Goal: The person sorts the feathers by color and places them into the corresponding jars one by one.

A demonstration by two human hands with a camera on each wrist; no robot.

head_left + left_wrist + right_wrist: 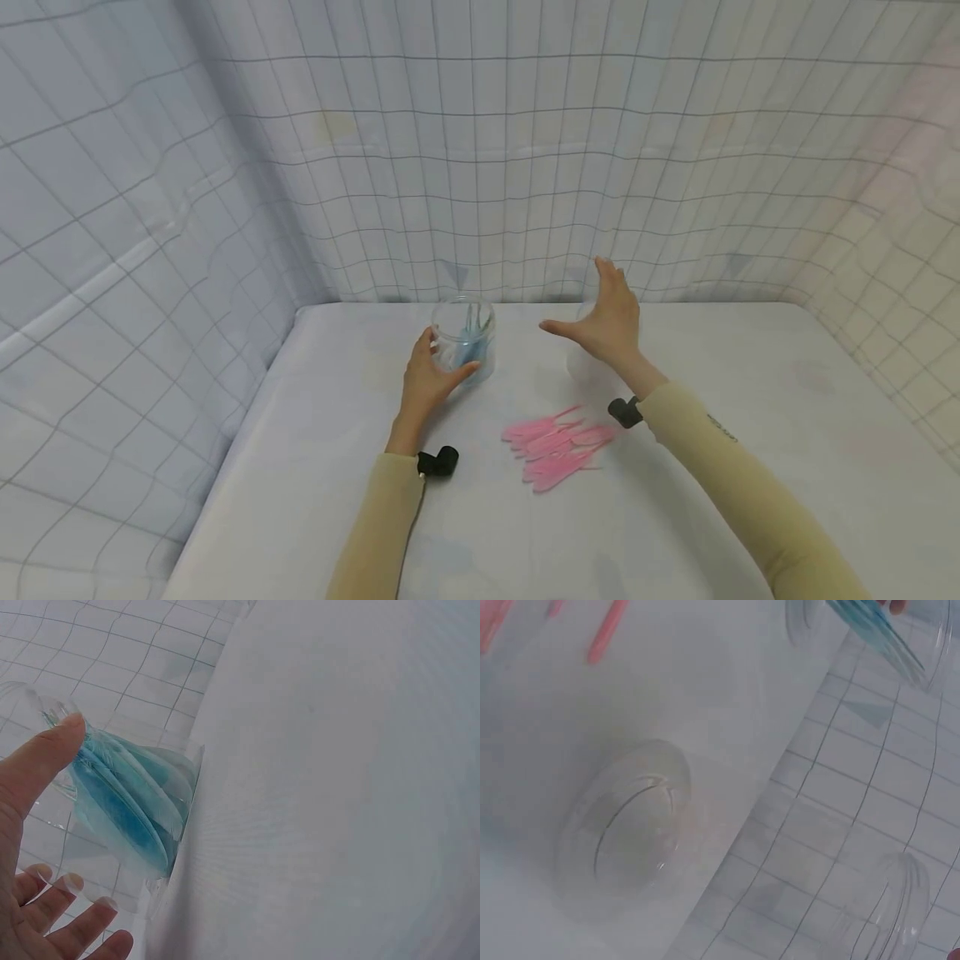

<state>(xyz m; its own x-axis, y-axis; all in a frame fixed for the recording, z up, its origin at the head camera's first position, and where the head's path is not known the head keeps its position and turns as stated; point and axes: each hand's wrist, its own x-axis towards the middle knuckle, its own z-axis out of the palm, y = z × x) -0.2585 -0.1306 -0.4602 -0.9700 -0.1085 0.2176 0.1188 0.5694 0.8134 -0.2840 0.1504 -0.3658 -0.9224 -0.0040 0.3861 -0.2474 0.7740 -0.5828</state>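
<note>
A clear jar (483, 367) holding blue feathers (127, 799) stands upright toward the back of the white table. My left hand (426, 383) grips it, thumb on one side and fingertips against the other. Right of it is a second clear jar (581, 358), seen through to its base (626, 825) in the right wrist view; no feathers show inside. My right hand (611, 325) is spread wide next to that jar, thumb and fingers far apart; contact cannot be made out. Pink feathers (558, 446) lie in a loose pile nearer me, between both forearms.
The white table (300, 500) has its back edge just behind the jars. Grid-patterned white cloth (510, 167) hangs behind and at both sides. A black wrist camera (438, 462) sits on the left wrist and another black camera (624, 412) on the right.
</note>
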